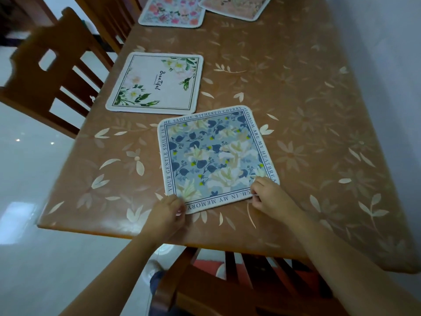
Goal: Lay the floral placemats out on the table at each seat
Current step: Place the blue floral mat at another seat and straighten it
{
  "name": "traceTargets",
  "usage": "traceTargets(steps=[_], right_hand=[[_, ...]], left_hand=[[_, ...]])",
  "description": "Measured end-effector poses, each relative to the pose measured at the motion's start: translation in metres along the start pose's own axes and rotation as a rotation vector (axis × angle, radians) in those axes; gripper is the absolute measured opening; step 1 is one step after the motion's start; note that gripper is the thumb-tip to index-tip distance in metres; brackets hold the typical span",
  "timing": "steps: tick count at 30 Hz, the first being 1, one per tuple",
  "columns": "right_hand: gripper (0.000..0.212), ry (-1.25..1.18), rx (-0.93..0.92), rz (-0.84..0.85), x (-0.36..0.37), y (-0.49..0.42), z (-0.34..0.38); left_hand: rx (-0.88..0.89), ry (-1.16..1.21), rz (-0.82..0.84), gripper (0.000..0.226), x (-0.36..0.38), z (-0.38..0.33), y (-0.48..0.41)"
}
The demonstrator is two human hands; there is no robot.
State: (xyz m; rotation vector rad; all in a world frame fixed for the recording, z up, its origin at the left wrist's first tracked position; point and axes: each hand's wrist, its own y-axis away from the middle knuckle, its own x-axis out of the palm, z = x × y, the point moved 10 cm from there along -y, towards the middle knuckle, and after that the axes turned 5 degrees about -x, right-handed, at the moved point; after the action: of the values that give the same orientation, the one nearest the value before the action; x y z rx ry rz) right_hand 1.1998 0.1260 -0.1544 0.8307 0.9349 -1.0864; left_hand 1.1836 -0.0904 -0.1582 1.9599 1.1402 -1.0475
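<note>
A blue floral placemat (214, 156) with lettering round its border lies flat on the brown table (296, 99), slightly rotated, near the front edge. My left hand (168, 210) pinches its near left corner. My right hand (268, 195) pinches its near right corner. A white placemat (155, 84) with green and white flowers lies at the table's left side. At the far end lie a pink floral placemat (173, 11) and a peach one (237, 6), the peach one overlapping the pink.
A wooden chair (52, 71) stands at the left side by the white placemat, another chair (109, 17) behind it. A third chair (239, 283) is tucked under the near edge below my arms. A pale wall runs along the table's right side.
</note>
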Motion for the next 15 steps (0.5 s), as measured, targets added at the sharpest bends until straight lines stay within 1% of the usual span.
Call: traceTargets(steps=[5, 8, 12, 15], right_hand=[[0.005, 0.003, 0.031, 0.037, 0.003, 0.013, -0.006], [0.004, -0.005, 0.079, 0.032, 0.001, 0.031, -0.02], [0.005, -0.015, 0.161, 0.02, -0.003, 0.063, -0.043], [0.005, -0.019, 0.209, 0.029, -0.003, 0.083, -0.055]], left_hand=[[0.051, -0.038, 0.013, 0.009, 0.002, -0.009, -0.005], [0.086, -0.05, 0.06, 0.006, 0.009, -0.023, -0.011], [0.11, -0.052, 0.08, 0.005, 0.021, -0.049, -0.022], [0.188, -0.069, 0.102, 0.004, 0.028, -0.07, -0.027]])
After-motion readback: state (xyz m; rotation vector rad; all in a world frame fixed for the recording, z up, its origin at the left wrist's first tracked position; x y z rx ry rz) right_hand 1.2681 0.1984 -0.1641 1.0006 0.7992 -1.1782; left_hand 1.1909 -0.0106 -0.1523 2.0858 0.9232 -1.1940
